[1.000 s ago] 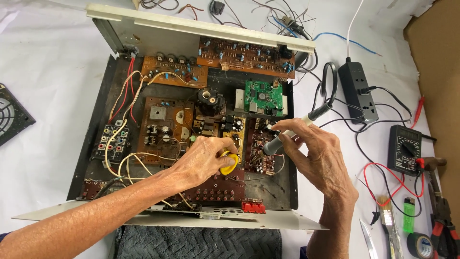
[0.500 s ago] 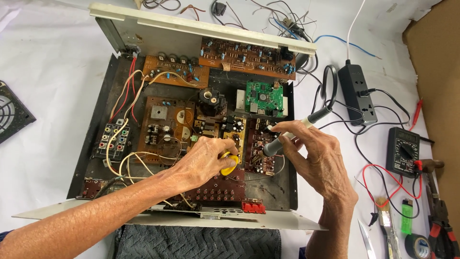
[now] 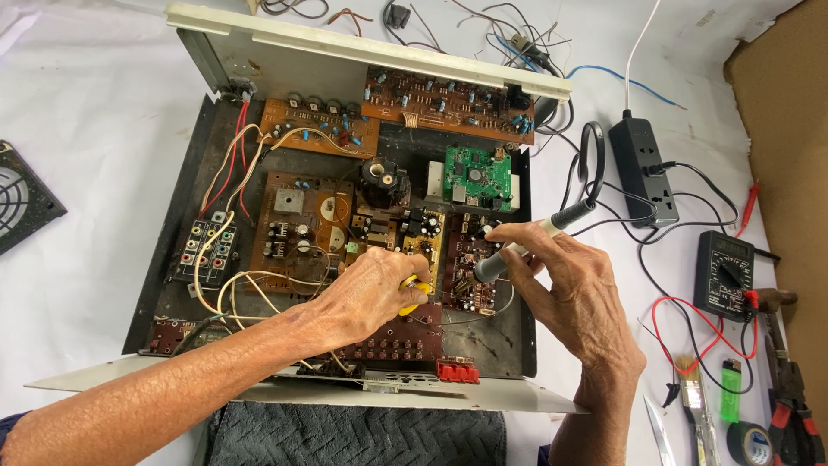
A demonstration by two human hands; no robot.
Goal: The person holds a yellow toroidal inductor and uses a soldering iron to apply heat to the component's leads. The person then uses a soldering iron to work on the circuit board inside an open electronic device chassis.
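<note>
Head view: right hand (image 3: 580, 298) pinches a soldering iron (image 3: 517, 248), tip down on the small board (image 3: 473, 274) at chassis centre. Left hand (image 3: 375, 289) grips a yellow tool (image 3: 416, 296) just at 9 o'clock of the tip. Risk, imo: tip slips, bridges adjacent pins or scorches the white wires (image 3: 250, 280) nearby; left fingers sit close to heat.

Layout about the opened chassis (image 3: 164, 259)

Power strip (image 3: 640, 168) right of it; multimeter (image 3: 723, 274) right too (nearer the viewer); fan grille (image 3: 21, 203) left; folded cloth (image 3: 358, 436) before it; loose wires (image 3: 509, 39) behind.
</note>
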